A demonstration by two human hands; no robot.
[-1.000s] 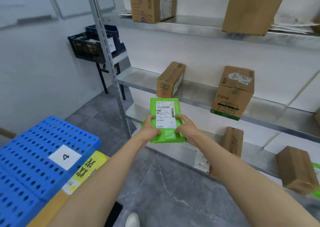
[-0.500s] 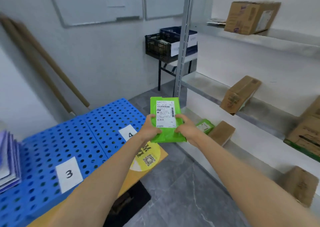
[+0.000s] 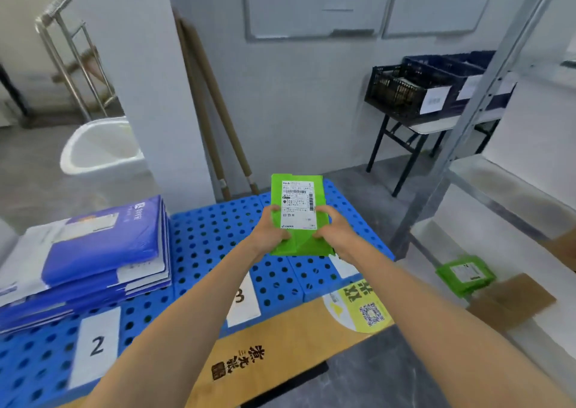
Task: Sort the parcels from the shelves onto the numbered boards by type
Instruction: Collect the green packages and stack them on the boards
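Note:
A green parcel (image 3: 296, 189) with a white shipping label is held upright in front of me, above the blue perforated boards (image 3: 215, 236). My left hand (image 3: 271, 231) grips its lower left edge and my right hand (image 3: 332, 230) grips its lower right edge. White number labels lie on the boards: "2" (image 3: 96, 345) at the near left and "3" (image 3: 241, 298), partly hidden by my left forearm. A stack of blue-and-white parcels (image 3: 84, 251) rests on the board at the left.
A second green parcel (image 3: 464, 275) and a brown cardboard box (image 3: 511, 301) lie low on the metal shelving (image 3: 486, 95) at the right. Black and blue crates (image 3: 402, 92) sit on a small table behind. Cardboard tubes (image 3: 215, 111) lean against the wall. A yellow table edge (image 3: 280, 354) fronts the boards.
My view has swung left, away from the shelves and toward the numbered boards. Both hands still hold the green parcel, now over the boards, and the stack of blue parcels has come fully into view.

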